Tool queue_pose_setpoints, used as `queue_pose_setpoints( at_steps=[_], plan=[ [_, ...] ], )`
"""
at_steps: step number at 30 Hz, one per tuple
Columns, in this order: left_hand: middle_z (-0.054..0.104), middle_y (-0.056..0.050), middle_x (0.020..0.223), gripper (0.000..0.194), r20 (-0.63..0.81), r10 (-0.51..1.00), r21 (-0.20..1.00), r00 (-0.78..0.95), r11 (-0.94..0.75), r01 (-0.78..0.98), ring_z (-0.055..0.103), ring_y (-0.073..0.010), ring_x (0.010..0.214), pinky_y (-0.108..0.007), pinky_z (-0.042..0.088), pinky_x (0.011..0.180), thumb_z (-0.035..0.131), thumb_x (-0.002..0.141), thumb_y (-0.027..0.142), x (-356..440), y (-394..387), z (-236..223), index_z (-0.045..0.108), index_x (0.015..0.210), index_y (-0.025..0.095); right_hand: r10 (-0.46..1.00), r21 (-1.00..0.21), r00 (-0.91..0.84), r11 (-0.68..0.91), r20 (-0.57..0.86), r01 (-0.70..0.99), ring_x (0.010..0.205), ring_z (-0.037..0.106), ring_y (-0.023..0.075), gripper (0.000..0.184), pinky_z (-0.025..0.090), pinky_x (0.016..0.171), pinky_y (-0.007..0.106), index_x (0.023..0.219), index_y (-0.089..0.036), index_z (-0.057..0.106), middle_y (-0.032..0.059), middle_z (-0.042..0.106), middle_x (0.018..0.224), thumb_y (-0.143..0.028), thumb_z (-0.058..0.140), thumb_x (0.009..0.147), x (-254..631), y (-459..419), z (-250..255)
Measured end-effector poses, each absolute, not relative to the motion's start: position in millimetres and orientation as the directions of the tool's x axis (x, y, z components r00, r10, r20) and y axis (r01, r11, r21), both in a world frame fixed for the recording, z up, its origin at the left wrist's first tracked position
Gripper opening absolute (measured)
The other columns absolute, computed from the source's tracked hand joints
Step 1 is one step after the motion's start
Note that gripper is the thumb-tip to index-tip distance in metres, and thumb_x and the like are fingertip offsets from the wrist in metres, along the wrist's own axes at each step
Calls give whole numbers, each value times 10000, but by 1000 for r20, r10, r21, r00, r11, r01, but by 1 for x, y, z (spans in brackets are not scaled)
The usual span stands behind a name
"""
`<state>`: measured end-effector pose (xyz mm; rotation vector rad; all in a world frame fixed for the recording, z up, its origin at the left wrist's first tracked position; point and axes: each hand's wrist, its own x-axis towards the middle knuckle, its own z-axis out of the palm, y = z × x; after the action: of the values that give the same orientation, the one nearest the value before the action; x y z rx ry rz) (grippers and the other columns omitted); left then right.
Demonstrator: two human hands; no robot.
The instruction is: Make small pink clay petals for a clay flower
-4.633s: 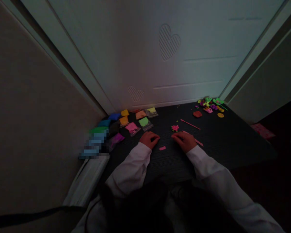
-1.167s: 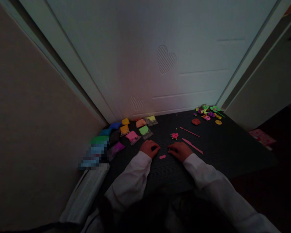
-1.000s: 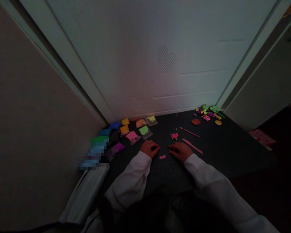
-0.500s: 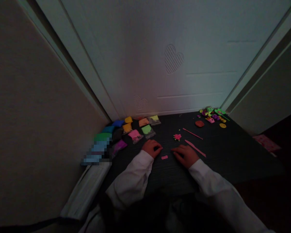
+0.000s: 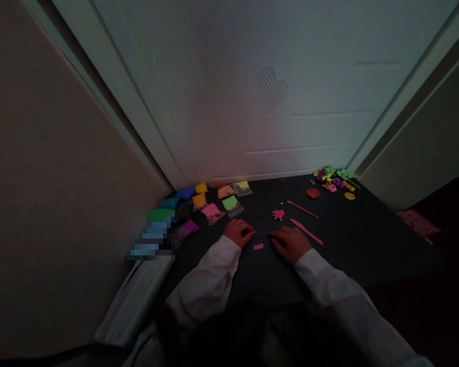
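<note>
Thumb and forefinger of my left hand [image 5: 238, 233] are pinched together, with a tiny bit of pink clay [image 5: 254, 232] showing at their tips. My right hand [image 5: 290, 242] rests palm down on the dark table, its fingers stretched toward the left hand and nothing visible in them. Between the two hands, slightly nearer to me, lies a small flat pink clay piece [image 5: 258, 246] with a wavy outline. Beyond the right hand sits a pink clay flower [image 5: 278, 214] with small light bits at its edge. A pink modelling knife [image 5: 307, 232] and a thin pink modelling stick [image 5: 303, 209] lie to its right.
Packets of coloured clay, among them a pink one [image 5: 212, 213] and a green one [image 5: 231, 204], line the table's back left. A reddish lump [image 5: 312, 193] and a cluster of small colourful clay figures [image 5: 334, 179] occupy the back right. A white door [image 5: 222, 102] rises behind.
The whole view has shifted very slightly. Both hands keep nearly the same pose and place, and the clay pieces and tools lie where they were.
</note>
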<state>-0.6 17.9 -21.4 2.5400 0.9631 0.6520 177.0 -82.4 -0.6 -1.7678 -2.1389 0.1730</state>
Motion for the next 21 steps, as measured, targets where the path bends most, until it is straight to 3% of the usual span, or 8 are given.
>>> queue_pose_setpoints(
  at_steps=[21],
  plan=[
    [570,-28,706,192,297,693,486,657,-702,521,479,-130,699,-276,360,675,464,663,330,-1,17,-19,582,686,180,965,-328,-169,229,202,916,767,466,137,245,302,679,271,921,-227,523,32,514,800,-306,383,737,177,-83,4]
  ],
)
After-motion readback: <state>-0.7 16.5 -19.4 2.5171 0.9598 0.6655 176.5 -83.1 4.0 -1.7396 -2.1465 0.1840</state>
